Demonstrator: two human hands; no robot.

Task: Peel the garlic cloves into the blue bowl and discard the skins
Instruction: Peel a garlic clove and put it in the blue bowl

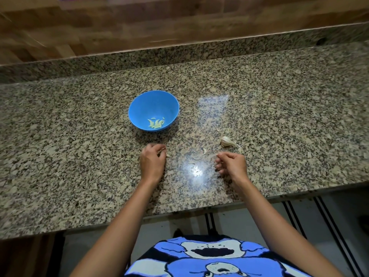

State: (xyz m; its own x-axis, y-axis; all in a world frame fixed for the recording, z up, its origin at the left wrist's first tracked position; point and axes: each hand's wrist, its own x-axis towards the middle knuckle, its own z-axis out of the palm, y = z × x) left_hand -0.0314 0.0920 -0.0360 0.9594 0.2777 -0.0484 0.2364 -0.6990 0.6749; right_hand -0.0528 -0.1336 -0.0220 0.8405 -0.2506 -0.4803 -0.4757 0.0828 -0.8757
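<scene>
Two hands are above the work surface, well apart.

1. Left hand [152, 161]: fingers curled, tips down near the counter. One small pale garlic piece [168, 155] shows at the thumb side and is pinched there. The blur hides whether it is a clove or a skin.
2. Right hand [232, 163]: fingers curled inward, palm turned toward the left hand. It cannot be determined whether anything is held.
3. Between the hands: two loose skin scraps [203, 151] lie on the counter.
4. Just beyond the right hand: one partial garlic bulb [226, 141], unpeeled, lies on its side.
5. Beyond the left hand: one blue bowl [143, 104], upright. It contains about six peeled cloves [156, 123], grouped at the near side of the bottom.

All items rest on one granite countertop [279, 116], backed by one wooden wall [139, 27].
</scene>
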